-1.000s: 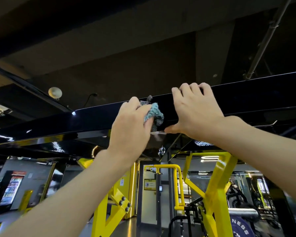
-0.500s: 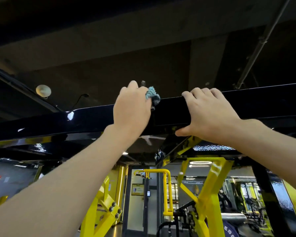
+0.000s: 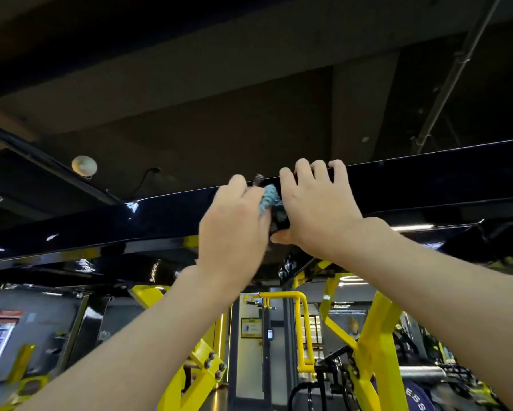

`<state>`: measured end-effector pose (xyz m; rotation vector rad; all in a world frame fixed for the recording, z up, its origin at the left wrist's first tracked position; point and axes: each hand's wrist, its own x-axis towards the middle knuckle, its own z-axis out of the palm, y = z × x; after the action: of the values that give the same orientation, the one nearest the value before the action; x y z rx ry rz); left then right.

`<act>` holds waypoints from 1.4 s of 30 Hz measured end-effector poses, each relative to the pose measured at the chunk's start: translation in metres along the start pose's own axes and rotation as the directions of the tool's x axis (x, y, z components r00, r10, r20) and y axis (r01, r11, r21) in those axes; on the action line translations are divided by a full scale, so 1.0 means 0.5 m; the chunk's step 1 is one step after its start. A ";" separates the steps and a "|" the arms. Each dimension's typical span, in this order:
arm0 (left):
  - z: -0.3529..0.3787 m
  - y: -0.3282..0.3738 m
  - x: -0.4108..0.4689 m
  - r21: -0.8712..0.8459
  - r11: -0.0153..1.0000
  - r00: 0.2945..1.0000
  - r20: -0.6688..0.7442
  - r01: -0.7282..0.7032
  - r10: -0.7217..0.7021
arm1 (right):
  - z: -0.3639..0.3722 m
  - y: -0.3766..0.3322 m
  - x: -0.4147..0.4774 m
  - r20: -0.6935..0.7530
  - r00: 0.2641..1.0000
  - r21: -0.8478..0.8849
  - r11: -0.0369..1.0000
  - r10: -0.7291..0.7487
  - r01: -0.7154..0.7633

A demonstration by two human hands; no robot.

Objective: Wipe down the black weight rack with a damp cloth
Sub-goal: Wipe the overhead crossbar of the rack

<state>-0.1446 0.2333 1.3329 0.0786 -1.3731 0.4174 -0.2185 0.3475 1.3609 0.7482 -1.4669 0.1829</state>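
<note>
The left hand (image 3: 234,229) grips the blue cloth (image 3: 268,198) against the black rack beam (image 3: 427,179); beside the cloth, the right hand (image 3: 317,209) curls over the beam.

Seen from below, a glossy black crossbeam (image 3: 101,223) of the weight rack runs overhead, rising toward the right. The left hand (image 3: 234,229) grips a bunched blue cloth (image 3: 268,200) and presses it against the beam's front face. Just beside it, touching the cloth, the right hand (image 3: 317,209) hooks its fingers over the beam's top edge, thumb underneath. Yellow machine frames (image 3: 374,336) stand below, and a round ceiling lamp (image 3: 84,166) hangs at upper left.
</note>
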 end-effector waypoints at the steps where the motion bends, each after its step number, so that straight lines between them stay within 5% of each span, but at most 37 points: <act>1: 0.002 0.003 0.002 -0.016 0.999 0.999 0.010 -0.031 0.032 | 0.000 0.002 -0.002 -0.010 1.000 0.011 1.000 -0.006 0.006; 7: 0.003 -0.019 0.061 0.047 0.977 0.978 -0.043 0.208 -0.206 | 0.000 0.013 -0.003 -0.014 0.999 0.067 0.997 -0.039 0.039; 12: 0.002 -0.015 0.057 0.011 0.996 0.996 0.020 0.086 -0.086 | 0.000 0.021 -0.005 -0.017 0.998 0.076 0.995 -0.055 0.057; 16: -0.021 -0.078 0.018 0.016 0.981 0.981 -0.033 0.193 -0.192 | -0.010 0.023 -0.003 0.023 0.998 0.043 0.997 -0.063 0.062; 21: -0.030 -0.086 -0.032 -0.063 0.997 0.997 0.054 -0.050 0.053 | -0.010 -0.053 0.030 0.096 0.993 0.026 0.997 -0.071 0.069; 27: -0.047 -0.206 -0.002 0.004 0.973 0.973 -0.037 0.229 -0.229 | 0.000 -0.094 0.042 0.044 0.999 0.011 1.000 -0.020 0.020; 33: -0.008 -0.097 0.030 -0.093 0.996 0.999 -0.047 0.004 -0.008 | 0.001 -0.094 0.044 0.052 0.999 -0.012 1.000 -0.005 0.005; 39: -0.013 -0.158 0.063 -0.031 0.989 0.985 -0.084 0.147 -0.149 | 0.001 -0.083 0.045 0.048 0.998 0.003 1.000 -0.030 0.030; 42: -0.021 -0.131 0.016 -0.080 0.996 0.998 -0.047 0.030 -0.034 | 0.008 -0.088 0.041 0.033 0.999 -0.007 1.000 -0.019 0.019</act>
<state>-0.1119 0.1776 1.3506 0.0249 -1.3379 0.3351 -0.1950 0.3052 1.3648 0.7620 -1.4904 0.1515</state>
